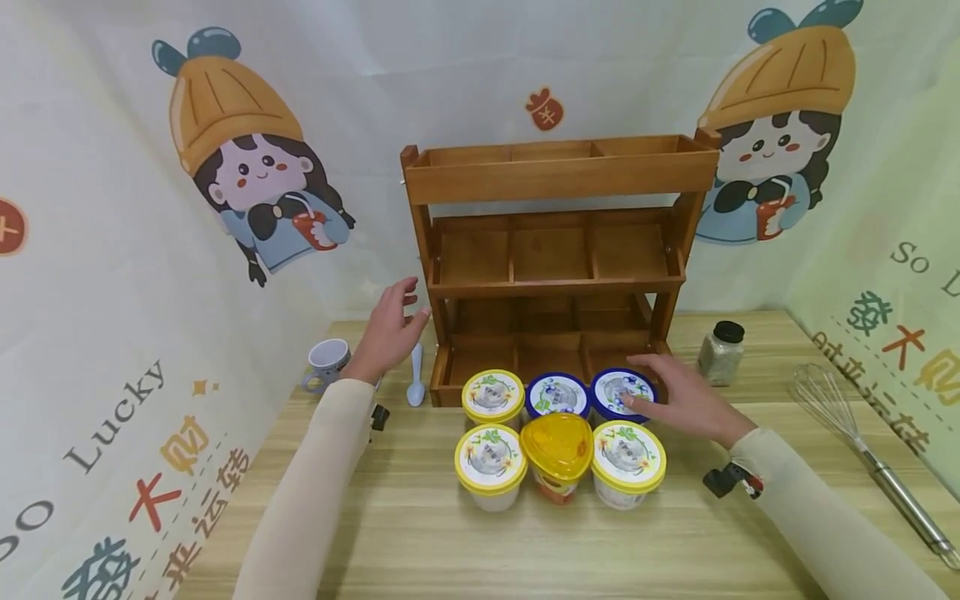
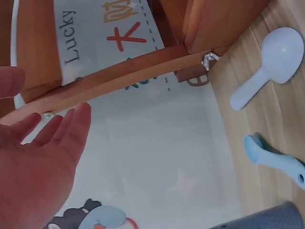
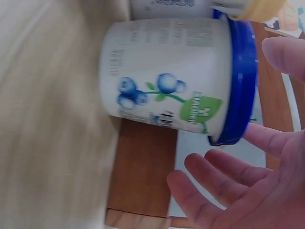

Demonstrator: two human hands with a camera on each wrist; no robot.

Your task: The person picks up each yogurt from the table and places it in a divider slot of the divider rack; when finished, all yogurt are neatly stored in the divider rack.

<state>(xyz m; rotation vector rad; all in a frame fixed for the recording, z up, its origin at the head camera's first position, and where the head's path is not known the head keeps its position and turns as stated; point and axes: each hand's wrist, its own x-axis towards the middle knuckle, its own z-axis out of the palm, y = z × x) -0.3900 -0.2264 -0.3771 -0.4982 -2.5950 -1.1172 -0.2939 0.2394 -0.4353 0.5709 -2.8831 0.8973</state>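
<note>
A white cloth backdrop (image 1: 367, 75) printed with cartoon figures hangs behind a pale wood-grain table (image 1: 420, 542), where a brown wooden tiered rack (image 1: 558, 179) stands. Before it, six lidded food tubs (image 1: 557, 446) cluster in two rows. The left hand (image 1: 385, 329), released, hovers beside the rack's left side. The right hand (image 1: 693, 402), also released, spreads thumb and fingers around the round white, blue-lidded tub (image 1: 613, 387) at back right; I cannot tell whether they touch.

head: bright, soft light | left wrist: dimmer, white scoop (image 2: 279, 59) glints | right wrist: tub (image 3: 162, 62) print blurred
</note>
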